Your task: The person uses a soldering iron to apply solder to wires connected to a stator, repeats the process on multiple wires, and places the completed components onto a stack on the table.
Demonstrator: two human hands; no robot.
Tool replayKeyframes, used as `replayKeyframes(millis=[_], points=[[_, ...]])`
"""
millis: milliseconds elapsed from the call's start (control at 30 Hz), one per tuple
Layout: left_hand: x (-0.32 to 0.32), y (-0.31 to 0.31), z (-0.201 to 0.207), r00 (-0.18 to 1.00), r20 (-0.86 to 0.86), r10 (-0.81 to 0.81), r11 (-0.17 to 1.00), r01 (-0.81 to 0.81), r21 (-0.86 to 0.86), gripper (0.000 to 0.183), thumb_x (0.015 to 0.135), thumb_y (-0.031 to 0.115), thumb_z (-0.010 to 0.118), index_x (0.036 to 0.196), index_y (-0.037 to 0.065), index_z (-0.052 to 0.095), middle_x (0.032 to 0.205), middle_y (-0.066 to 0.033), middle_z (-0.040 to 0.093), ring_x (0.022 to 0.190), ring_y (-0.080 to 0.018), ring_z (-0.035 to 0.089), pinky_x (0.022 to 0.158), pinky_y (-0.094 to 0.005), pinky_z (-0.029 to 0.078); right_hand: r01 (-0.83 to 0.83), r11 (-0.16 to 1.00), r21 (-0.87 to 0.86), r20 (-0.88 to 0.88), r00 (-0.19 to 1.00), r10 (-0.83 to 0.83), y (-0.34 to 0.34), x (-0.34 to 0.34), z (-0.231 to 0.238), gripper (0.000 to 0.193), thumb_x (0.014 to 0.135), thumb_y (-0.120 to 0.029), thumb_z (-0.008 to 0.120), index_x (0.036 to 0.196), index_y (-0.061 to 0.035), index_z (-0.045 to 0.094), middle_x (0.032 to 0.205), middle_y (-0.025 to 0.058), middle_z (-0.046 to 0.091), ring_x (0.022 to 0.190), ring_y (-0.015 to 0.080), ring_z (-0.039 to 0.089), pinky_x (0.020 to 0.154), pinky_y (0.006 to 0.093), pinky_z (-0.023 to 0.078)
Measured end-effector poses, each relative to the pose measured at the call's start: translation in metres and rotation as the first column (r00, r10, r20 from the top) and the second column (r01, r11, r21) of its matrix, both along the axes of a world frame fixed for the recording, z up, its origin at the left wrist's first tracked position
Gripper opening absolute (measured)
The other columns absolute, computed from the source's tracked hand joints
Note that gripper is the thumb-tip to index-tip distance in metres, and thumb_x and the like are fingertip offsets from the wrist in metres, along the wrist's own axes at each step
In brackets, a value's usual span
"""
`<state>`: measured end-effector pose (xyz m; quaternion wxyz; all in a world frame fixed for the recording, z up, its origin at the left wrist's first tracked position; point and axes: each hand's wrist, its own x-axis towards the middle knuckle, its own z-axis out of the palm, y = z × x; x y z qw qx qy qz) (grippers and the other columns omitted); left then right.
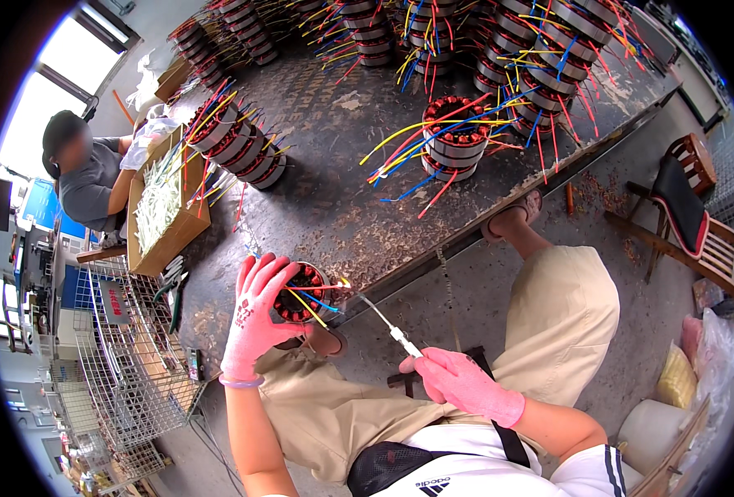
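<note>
A motor stator (299, 313) with red windings sits at the near edge of the dark table. Yellow, blue and red leads stick out of it to the right. My left hand (259, 311), in a pink glove, lies against its left side, with the fingers along the far rim and the thumb along the near one. In my right hand (458, 379), also gloved, is a thin white stick-like piece (404, 341), gripped at its near end. Its narrow pale far end points toward the stator's leads but stays apart from them. Exactly what the piece is, I cannot tell.
Stacks of stators (234, 145) with coloured leads stand on the table (334, 190), one short stack (456, 141) toward the right. At left are a cardboard box (189, 224) of white strips, pliers (176, 290), a wire rack (127, 356) and another person (89, 178). A chair (681, 207) stands right.
</note>
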<state>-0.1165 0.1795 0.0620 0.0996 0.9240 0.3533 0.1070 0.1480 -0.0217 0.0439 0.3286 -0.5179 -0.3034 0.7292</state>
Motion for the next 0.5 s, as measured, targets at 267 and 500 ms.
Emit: replayKeyframes(millis=[267, 500], points=[[0.0018, -0.0002, 0.0013, 1.0, 0.001, 0.001, 1.0, -0.001, 0.002, 0.094, 0.045, 0.024, 0.089, 0.131, 0.009, 0.057, 0.135, -0.0104, 0.055, 0.135, -0.0334, 0.043, 0.119, -0.0525, 0.023, 0.02, 1.0, -0.022, -0.018, 1.0, -0.02, -0.0002, -0.0006, -0.0005, 0.033, 0.103, -0.027, 0.043, 0.113, -0.0029, 0.064, 0.061, 0.0002, 0.048, 0.056, 0.0076, 0.045, 0.054, 0.0263, 0.038], [0.0022, -0.0011, 0.0024, 1.0, 0.002, 0.006, 1.0, -0.005, -0.007, 0.095, 0.044, 0.024, 0.089, 0.132, 0.009, 0.057, 0.136, -0.0107, 0.054, 0.136, -0.0335, 0.042, 0.12, -0.0521, 0.023, 0.009, 1.0, -0.003, -0.015, 1.0, -0.009, -0.0002, -0.0009, -0.0046, 0.034, 0.103, -0.029, 0.044, 0.113, -0.0034, 0.064, 0.061, 0.0002, 0.049, 0.056, 0.0077, 0.045, 0.054, 0.0265, 0.039]])
